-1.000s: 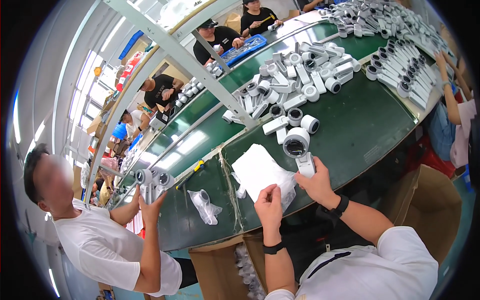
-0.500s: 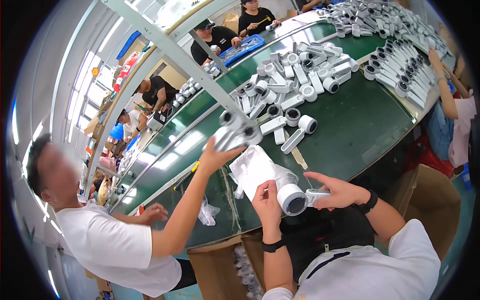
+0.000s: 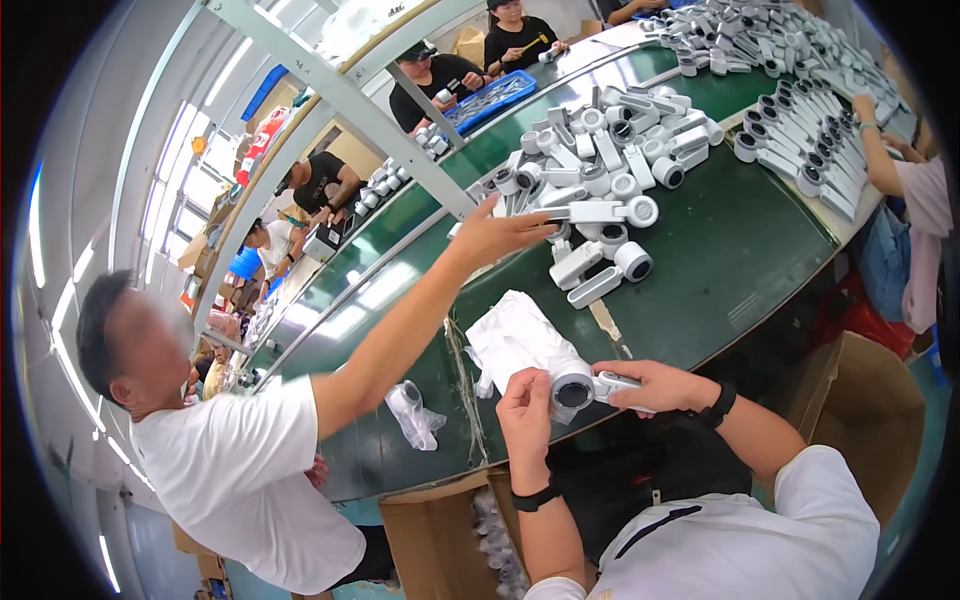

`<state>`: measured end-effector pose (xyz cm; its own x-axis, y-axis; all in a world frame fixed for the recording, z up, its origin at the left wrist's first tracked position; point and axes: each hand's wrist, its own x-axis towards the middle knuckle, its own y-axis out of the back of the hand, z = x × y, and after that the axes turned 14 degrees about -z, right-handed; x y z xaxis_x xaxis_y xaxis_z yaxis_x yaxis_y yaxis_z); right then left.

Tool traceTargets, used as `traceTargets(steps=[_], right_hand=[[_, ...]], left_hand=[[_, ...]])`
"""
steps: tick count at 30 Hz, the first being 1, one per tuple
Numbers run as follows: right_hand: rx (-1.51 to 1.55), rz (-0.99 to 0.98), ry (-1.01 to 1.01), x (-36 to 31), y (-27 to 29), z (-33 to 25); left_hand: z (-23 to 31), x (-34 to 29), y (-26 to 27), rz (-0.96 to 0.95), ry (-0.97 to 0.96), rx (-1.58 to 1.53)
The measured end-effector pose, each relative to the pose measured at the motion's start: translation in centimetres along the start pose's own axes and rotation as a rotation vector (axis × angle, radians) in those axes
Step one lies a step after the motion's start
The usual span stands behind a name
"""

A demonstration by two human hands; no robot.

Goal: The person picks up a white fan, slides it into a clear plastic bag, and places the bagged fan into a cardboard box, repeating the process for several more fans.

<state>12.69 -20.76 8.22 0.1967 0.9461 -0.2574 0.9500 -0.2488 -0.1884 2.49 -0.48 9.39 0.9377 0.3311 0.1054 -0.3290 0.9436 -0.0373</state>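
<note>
My right hand (image 3: 665, 388) grips the grey-white handle of a device with a round white head (image 3: 572, 388) and a dark round end. My left hand (image 3: 525, 400) is closed in a pinch beside that head, at the near edge of a white plastic bag (image 3: 520, 330); the fingertips are partly hidden. The bag lies on the green table, apparently on a stack of similar ones. At left, a co-worker's hand (image 3: 500, 235) reaches over the table to a like device (image 3: 610, 212) on the pile's near side.
A heap of white devices (image 3: 600, 150) covers the table's middle, with rows of them (image 3: 800, 140) at right. One bagged device (image 3: 410, 410) lies at left. Open cardboard boxes (image 3: 440, 530) stand below the edge and at right (image 3: 870, 400). A metal frame (image 3: 330, 85) crosses overhead.
The co-worker's hand has swung away to the far right with devices, onto the pile. A bagged device now shows at left. My right fingers have closed further round the handle; its head has shifted slightly left.
</note>
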Motion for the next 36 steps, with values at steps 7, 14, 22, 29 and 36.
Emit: traceTargets(steps=[7,14,22,29,36], right_hand=[[0.096,-0.100,0.030,-0.3,0.1,-0.2],[0.275,-0.136,0.091,1.2,-0.1,1.0],[0.397,-0.199,0.142,0.6,-1.3,-0.2],[0.443,0.000,0.222,2.1,-2.8,-0.3],[0.343,0.342,0.429,5.4,-2.6,2.8]], left_hand=[[1.5,-0.3,-1.0,-0.117,-0.198,0.320],[1.4,-0.2,-1.3,-0.066,-0.274,0.463],[2.7,-0.4,-0.8,-0.048,-0.295,0.656],[2.1,-0.9,-1.6,-0.152,-0.307,0.644],[1.0,-3.0,-5.7,-0.229,-0.319,0.613]])
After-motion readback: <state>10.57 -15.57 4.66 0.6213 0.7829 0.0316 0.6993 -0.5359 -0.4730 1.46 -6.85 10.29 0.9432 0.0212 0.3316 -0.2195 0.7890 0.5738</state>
